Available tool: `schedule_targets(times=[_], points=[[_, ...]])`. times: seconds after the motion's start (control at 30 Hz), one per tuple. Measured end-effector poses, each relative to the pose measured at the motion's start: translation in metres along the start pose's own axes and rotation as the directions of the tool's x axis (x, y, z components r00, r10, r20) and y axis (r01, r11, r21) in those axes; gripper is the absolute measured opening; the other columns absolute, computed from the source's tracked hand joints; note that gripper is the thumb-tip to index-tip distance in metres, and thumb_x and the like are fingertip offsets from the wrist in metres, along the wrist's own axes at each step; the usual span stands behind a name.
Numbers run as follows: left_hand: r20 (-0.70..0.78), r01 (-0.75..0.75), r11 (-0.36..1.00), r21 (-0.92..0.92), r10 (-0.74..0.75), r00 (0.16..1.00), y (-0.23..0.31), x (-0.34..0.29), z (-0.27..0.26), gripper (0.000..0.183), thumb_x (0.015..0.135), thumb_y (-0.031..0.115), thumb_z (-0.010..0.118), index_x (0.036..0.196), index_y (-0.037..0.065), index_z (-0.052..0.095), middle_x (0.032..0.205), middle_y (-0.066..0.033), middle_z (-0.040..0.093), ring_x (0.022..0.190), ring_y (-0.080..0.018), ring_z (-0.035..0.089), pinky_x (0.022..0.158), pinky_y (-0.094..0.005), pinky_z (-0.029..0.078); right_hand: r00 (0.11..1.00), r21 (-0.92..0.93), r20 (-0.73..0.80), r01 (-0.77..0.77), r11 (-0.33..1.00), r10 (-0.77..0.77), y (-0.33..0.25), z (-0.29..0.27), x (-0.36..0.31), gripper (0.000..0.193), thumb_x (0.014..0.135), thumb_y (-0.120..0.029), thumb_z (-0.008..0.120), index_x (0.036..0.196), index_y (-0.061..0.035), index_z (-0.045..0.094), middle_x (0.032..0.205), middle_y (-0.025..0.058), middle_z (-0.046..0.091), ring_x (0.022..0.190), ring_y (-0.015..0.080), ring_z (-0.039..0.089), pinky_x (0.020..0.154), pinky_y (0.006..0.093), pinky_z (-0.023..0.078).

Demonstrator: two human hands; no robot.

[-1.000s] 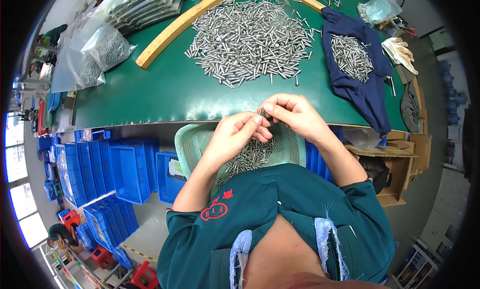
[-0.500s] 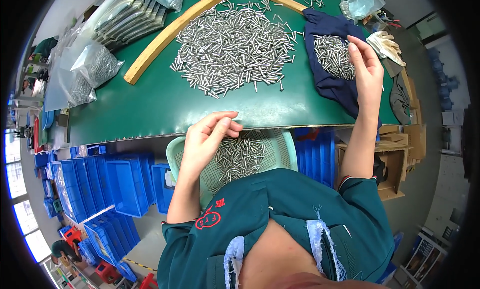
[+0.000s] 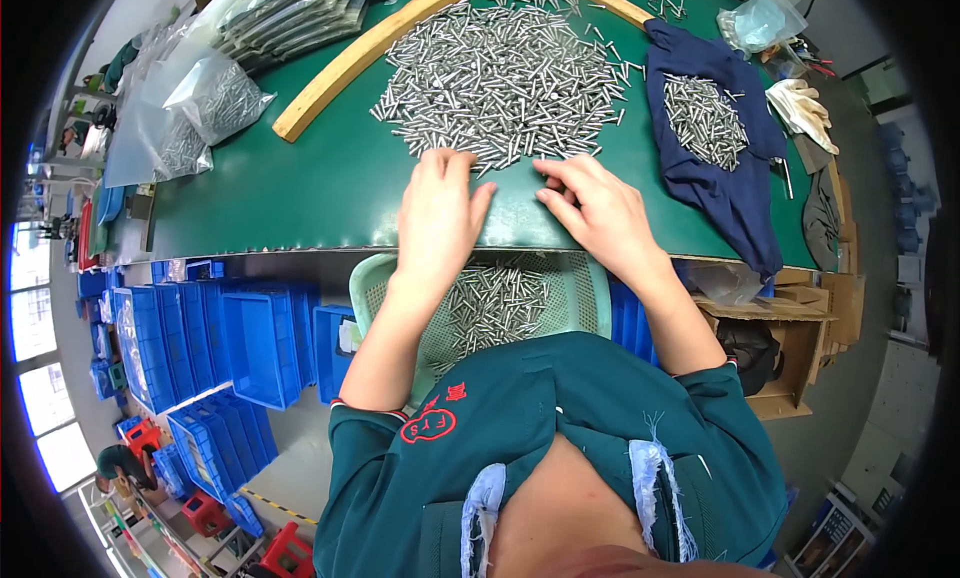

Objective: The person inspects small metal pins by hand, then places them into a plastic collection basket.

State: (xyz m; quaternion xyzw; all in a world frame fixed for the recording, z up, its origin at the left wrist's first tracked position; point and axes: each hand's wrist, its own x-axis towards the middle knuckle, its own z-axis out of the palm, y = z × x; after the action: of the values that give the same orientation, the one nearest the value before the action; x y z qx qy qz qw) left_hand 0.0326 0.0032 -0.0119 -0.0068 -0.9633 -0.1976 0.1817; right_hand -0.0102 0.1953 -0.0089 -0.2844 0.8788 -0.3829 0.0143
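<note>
A wide heap of small silvery metal pins [image 3: 505, 83] covers the middle of the green tabletop [image 3: 330, 198]. At the heap's near left edge is my left hand [image 3: 438, 213], its fingers stretched forward and its thumb apart. My right hand [image 3: 603, 210] is at the near right edge, fingers loosely bent with a gap to the thumb. I see nothing held in either hand. Further right, a smaller pile of pins [image 3: 704, 121] lies on a dark blue cloth [image 3: 728, 200]. Below the table edge, between my forearms, a pale green plastic basket [image 3: 590, 296] contains more pins.
Wooden strips [image 3: 385, 40] border the heap at the back. Clear bags of pins [image 3: 225, 100] lie at the left, white gloves [image 3: 800, 113] at the right. Blue crates [image 3: 262, 343] stand below on the left; a cardboard box [image 3: 790, 368] is at the lower right.
My right hand has left the smaller pile on the cloth and come left to the big heap. My left hand has moved forward from above the basket to the heap's near edge.
</note>
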Motion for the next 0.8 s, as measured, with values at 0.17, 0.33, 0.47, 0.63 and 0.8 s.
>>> schedule_targets(times=[0.17, 0.33, 0.47, 0.63, 0.8], points=[[0.006, -0.060, 0.996, -0.067, 0.060, 0.998, 0.006, 0.004, 0.012, 0.024, 0.076, 0.014, 0.071, 0.096, 0.003, 0.061, 0.097, -0.0114, 0.056, 0.092, -0.0300, 0.056, 0.079, -0.0398, 0.048, 0.994, -0.159, -0.080, 0.055, 0.986, -0.069, -0.004, 0.014, 0.006, 0.025, 0.083, -0.022, 0.067, 0.106, -0.0124, 0.063, 0.090, 0.0034, 0.057, 0.082, 0.0221, 0.062, 0.068, 0.0354, 0.051], [0.077, -0.178, 0.962, -0.205, 0.198, 0.977, -0.001, -0.001, 0.003, 0.018, 0.078, 0.008, 0.068, 0.095, 0.005, 0.062, 0.096, -0.0087, 0.058, 0.092, -0.0269, 0.057, 0.079, -0.0361, 0.047, 0.997, -0.096, -0.046, 0.058, 0.994, -0.063, 0.001, 0.012, -0.001, 0.020, 0.080, -0.022, 0.069, 0.096, -0.0112, 0.062, 0.089, 0.0028, 0.056, 0.081, 0.0218, 0.061, 0.068, 0.0352, 0.050], [0.109, -0.183, 0.962, -0.204, 0.208, 0.972, -0.008, -0.003, -0.002, 0.019, 0.078, 0.010, 0.068, 0.094, 0.005, 0.061, 0.096, -0.0079, 0.055, 0.093, -0.0272, 0.055, 0.081, -0.0386, 0.046, 0.995, -0.091, -0.031, 0.093, 0.991, -0.096, 0.002, 0.008, -0.006, 0.017, 0.078, -0.019, 0.071, 0.090, -0.0106, 0.062, 0.089, 0.0023, 0.056, 0.080, 0.0214, 0.060, 0.067, 0.0353, 0.050], [0.124, -0.185, 0.955, -0.232, 0.218, 0.968, -0.008, -0.004, -0.012, 0.019, 0.077, 0.009, 0.068, 0.094, 0.005, 0.061, 0.098, -0.0081, 0.056, 0.095, -0.0270, 0.056, 0.081, -0.0379, 0.046, 0.989, -0.082, -0.043, 0.140, 0.987, -0.144, -0.004, 0.004, -0.006, 0.015, 0.077, -0.017, 0.072, 0.085, -0.0099, 0.061, 0.088, 0.0021, 0.056, 0.080, 0.0208, 0.060, 0.066, 0.0351, 0.050], [0.157, -0.184, 0.968, -0.171, 0.211, 0.965, -0.010, -0.004, -0.011, 0.019, 0.078, 0.010, 0.068, 0.095, 0.006, 0.061, 0.095, -0.0083, 0.055, 0.092, -0.0267, 0.056, 0.080, -0.0373, 0.046, 0.985, -0.147, -0.038, 0.161, 0.976, -0.168, -0.005, 0.008, -0.003, 0.014, 0.077, -0.016, 0.071, 0.087, -0.0102, 0.063, 0.085, 0.0016, 0.056, 0.080, 0.0191, 0.061, 0.066, 0.0338, 0.050]])
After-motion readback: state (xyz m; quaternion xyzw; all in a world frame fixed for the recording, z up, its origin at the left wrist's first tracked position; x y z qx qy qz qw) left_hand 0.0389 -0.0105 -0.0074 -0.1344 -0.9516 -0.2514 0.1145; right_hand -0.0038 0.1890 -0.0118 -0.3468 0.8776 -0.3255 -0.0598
